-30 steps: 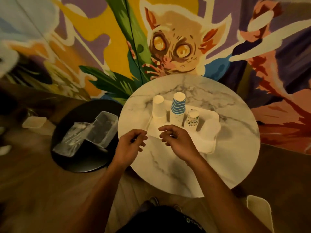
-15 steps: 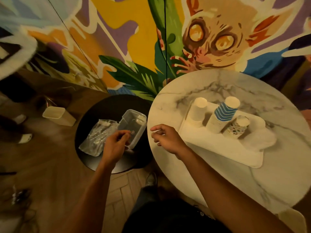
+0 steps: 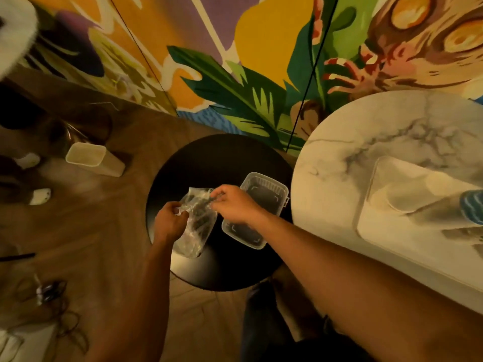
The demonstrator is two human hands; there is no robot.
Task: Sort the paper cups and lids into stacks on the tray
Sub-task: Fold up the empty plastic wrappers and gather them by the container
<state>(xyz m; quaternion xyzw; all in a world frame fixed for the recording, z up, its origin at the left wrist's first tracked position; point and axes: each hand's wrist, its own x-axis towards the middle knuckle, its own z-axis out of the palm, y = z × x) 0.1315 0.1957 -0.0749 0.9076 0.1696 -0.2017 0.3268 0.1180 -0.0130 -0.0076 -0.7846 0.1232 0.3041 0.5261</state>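
My right grip point(image 3: 235, 205) has crossed from the marble counter point(image 3: 339, 178) to the black counter point(image 3: 222, 158). There it and my left grip point(image 3: 168, 223) each pinch the crumpled clear bag point(image 3: 196, 231), beside a clear box point(image 3: 264, 194). Right of the black counter, blurred paper cups point(image 3: 407, 202) stand on the tray point(image 3: 392, 236).

Dim, warm amber light throughout; the marble counter point(image 3: 337, 178) is brightest. Motion blur smears the tray point(image 3: 386, 231) and cups point(image 3: 403, 202) at its right edge. Small glints on the plastic bag point(image 3: 198, 226); wall point(image 3: 261, 35) lines bow near the corners.
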